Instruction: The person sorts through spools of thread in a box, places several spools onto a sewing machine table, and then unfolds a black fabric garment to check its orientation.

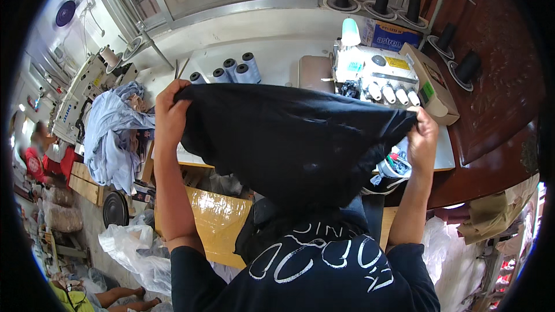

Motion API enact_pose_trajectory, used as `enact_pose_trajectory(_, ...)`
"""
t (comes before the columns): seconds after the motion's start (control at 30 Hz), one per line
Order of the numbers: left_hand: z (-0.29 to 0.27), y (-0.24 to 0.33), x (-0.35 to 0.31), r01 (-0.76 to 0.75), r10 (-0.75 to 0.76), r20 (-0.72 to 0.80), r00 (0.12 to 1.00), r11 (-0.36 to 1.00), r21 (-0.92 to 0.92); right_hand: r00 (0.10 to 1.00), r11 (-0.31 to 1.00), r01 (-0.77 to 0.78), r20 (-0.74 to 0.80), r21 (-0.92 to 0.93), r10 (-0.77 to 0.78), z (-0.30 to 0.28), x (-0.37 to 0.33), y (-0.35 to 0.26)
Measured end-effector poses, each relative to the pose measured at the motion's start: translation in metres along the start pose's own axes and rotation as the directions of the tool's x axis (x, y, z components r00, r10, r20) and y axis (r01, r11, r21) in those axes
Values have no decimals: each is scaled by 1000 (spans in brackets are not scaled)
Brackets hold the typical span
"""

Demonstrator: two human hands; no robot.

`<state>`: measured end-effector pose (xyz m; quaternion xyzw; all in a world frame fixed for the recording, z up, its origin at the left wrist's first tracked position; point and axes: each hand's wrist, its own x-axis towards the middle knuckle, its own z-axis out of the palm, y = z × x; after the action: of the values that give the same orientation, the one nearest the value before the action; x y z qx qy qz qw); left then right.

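Observation:
A piece of black fabric (295, 138) hangs stretched out between my two raised hands, above the near edge of the work table. My left hand (172, 107) is closed on its upper left corner. At the upper right corner my right hand (424, 130) pinches the cloth, with the fingers bent round the edge. The fabric sags in the middle toward my lap, and its lower part merges with other dark cloth there. Behind the cloth stands a white sewing machine (378, 69), partly hidden by it.
Several cones of blue-grey thread (247, 72) stand on the white table (202, 58). Light blue garments (118, 133) are heaped at the left, beside another sewing machine (81, 104). A cardboard box (430, 89) lies right of the white machine. A person in red (36, 159) is at far left.

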<state>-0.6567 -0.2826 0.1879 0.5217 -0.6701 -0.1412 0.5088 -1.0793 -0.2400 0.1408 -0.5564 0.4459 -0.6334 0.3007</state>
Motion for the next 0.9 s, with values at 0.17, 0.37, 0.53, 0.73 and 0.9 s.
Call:
enact_pose_trajectory(0.17,9,-59,34,163,-186,-55,981,944,-287,998,997,-20,-66,69,24,11,25,25)
enact_pose_trajectory(0.37,12,-42,46,55,-70,-99,993,988,-142,979,972,3,-200,237,46,27,32,10)
enact_pose_trajectory(0.53,15,-36,42,-42,42,-113,993,999,1,962,935,-13,-250,355,108,17,31,12)
enact_pose_trajectory(0.73,6,-45,45,16,-21,-128,992,999,-41,961,949,-13,-259,315,99,30,28,12)
enact_pose_trajectory(0.9,6,-35,39,-190,180,371,911,982,-9,888,919,38,-436,392,149,-12,32,18)
